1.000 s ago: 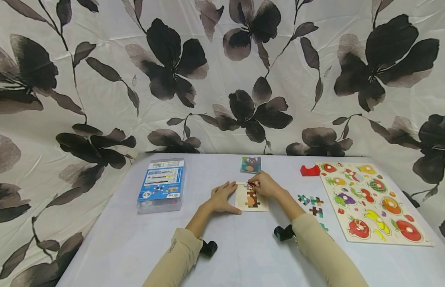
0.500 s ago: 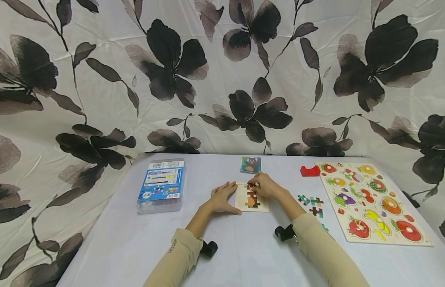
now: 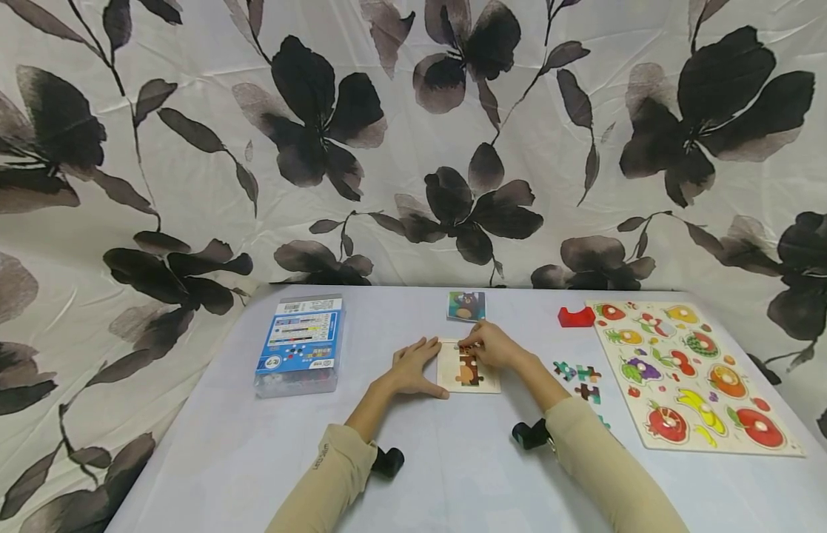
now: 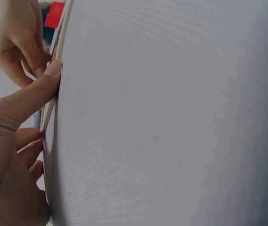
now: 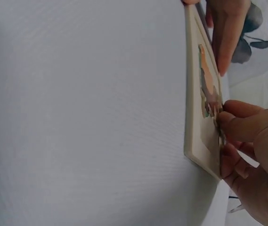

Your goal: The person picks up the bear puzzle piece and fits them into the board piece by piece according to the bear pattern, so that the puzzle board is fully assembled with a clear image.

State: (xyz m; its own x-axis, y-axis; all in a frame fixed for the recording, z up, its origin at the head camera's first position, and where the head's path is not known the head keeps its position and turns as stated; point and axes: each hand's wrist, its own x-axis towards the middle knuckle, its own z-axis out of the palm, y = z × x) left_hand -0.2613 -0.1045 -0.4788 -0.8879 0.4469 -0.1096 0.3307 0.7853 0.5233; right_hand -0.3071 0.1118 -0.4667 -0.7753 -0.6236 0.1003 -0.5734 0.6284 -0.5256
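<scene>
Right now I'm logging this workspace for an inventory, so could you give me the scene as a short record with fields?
Left hand: touches left side of puzzle board
Right hand: fingertips at top of bear pieces; grip unclear
Board: partly filled
Loose pieces: on table, right of puzzle board
Beyond board: bear card
Far left: clear box with blue label
Far right: fruit board, red object by its far left corner

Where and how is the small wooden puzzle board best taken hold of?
Probably grip the small wooden puzzle board across its left and right edges, from both sides: it is thin, seems to lie flat, and its straight right edge is bare at the near end.
</scene>
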